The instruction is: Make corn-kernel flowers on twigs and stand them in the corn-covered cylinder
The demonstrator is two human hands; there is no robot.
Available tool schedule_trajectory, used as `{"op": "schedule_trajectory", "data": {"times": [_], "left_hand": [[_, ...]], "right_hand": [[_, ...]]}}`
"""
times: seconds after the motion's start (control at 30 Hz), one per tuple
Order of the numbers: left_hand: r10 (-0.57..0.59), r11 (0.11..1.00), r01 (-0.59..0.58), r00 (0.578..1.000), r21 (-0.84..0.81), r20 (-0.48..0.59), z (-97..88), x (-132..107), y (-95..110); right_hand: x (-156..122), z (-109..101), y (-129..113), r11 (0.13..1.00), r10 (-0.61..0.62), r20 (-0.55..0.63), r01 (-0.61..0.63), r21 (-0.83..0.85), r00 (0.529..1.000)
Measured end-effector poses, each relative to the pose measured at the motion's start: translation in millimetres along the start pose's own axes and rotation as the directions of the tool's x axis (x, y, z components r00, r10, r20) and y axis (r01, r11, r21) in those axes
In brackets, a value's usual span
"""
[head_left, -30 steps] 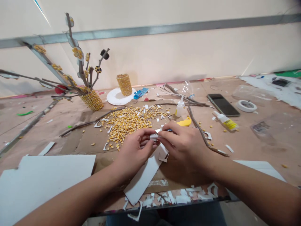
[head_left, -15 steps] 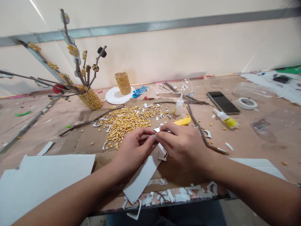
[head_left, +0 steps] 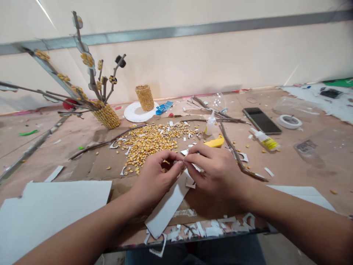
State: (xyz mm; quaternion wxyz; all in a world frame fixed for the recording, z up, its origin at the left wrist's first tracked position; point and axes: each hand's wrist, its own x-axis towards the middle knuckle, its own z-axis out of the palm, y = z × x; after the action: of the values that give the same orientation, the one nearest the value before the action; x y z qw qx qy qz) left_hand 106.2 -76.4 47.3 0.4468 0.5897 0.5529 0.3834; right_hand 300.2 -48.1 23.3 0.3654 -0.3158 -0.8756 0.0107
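Note:
My left hand [head_left: 158, 176] and my right hand [head_left: 216, 169] meet fingertip to fingertip over the table's middle, both pinched on a small piece I can barely see between them. Under them lies a white card strip [head_left: 165, 208] with a cut-out end. Just beyond the fingers spreads a pile of corn kernels [head_left: 150, 141]. A yellow cutter [head_left: 216, 141] lies right behind my right hand, and a small glue bottle [head_left: 210, 124] stands past it.
A corn-covered vase [head_left: 107, 116] with twigs leans at the left; a corn-covered cup [head_left: 145, 97] stands on a white plate [head_left: 132, 114]. A phone [head_left: 261, 120], tape roll [head_left: 288, 121], glue tube [head_left: 264, 140] and long twig [head_left: 237, 154] lie right. White card sheet [head_left: 52, 209] front left; paper scraps [head_left: 209, 230] line the near edge.
The small white piece seen between my fingers a second ago is now almost hidden as both hands' fingertips closed together. The view shifted slightly; hands stayed in place.

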Motion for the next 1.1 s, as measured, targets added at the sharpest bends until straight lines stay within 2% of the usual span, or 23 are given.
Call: {"op": "schedule_trajectory", "data": {"times": [0.23, 0.37, 0.53, 0.63, 0.7, 0.73, 0.8, 0.9, 0.97, 1.1], "left_hand": [[-0.133, 0.94, 0.124, 0.991, -0.316, -0.007, 2.2, 1.0, 2.6], [-0.13, 0.898, 0.103, 0.991, -0.428, -0.035, 3.5, 2.1, 1.2], [-0.11, 0.873, 0.068, 0.992, -0.483, -0.058, 5.5, 3.6, 0.7], [-0.146, 0.819, 0.039, 0.979, -0.572, -0.142, -2.2, 9.5, -0.3], [-0.133, 0.794, -0.054, 0.957, -0.606, -0.259, -12.0, 16.0, -1.7], [-0.097, 0.796, -0.111, 0.947, -0.595, -0.307, -17.1, 19.2, -2.7], [-0.056, 0.847, -0.114, 0.952, -0.519, -0.301, -24.6, 23.7, -5.4], [-0.051, 0.938, -0.02, 0.98, -0.347, -0.193, -25.0, 24.0, -10.1], [-0.06, 0.966, 0.026, 0.99, -0.257, -0.127, -20.2, 21.4, -12.4], [-0.039, 0.988, 0.029, 0.997, -0.149, -0.06, -12.2, 17.2, -14.1]], "right_hand": [[-2.9, 2.3, -6.9, 0.997, 0.052, -0.105, -0.047, 0.057, 0.993], [-4.1, 6.0, -7.9, 0.996, 0.036, -0.15, -0.024, 0.082, 0.988], [-6.6, 11.2, -6.4, 0.996, 0.019, -0.186, -0.003, 0.086, 0.982], [-6.6, 12.0, -4.2, 0.996, 0.002, -0.217, 0.018, 0.091, 0.976], [-4.4, 11.0, -1.2, 0.996, 0.008, -0.244, 0.015, 0.092, 0.97], [-2.8, 10.4, 0.6, 0.996, 0.012, -0.258, 0.012, 0.091, 0.966], [0.4, 9.6, 4.7, 0.996, 0.01, -0.278, 0.016, 0.089, 0.961], [1.6, 10.7, 9.5, 0.995, -0.023, -0.269, 0.048, 0.086, 0.963], [-0.2, 12.3, 10.9, 0.995, -0.036, -0.227, 0.056, 0.083, 0.973], [-3.4, 12.7, 10.9, 0.997, -0.074, -0.124, 0.077, 0.013, 0.99]]}}
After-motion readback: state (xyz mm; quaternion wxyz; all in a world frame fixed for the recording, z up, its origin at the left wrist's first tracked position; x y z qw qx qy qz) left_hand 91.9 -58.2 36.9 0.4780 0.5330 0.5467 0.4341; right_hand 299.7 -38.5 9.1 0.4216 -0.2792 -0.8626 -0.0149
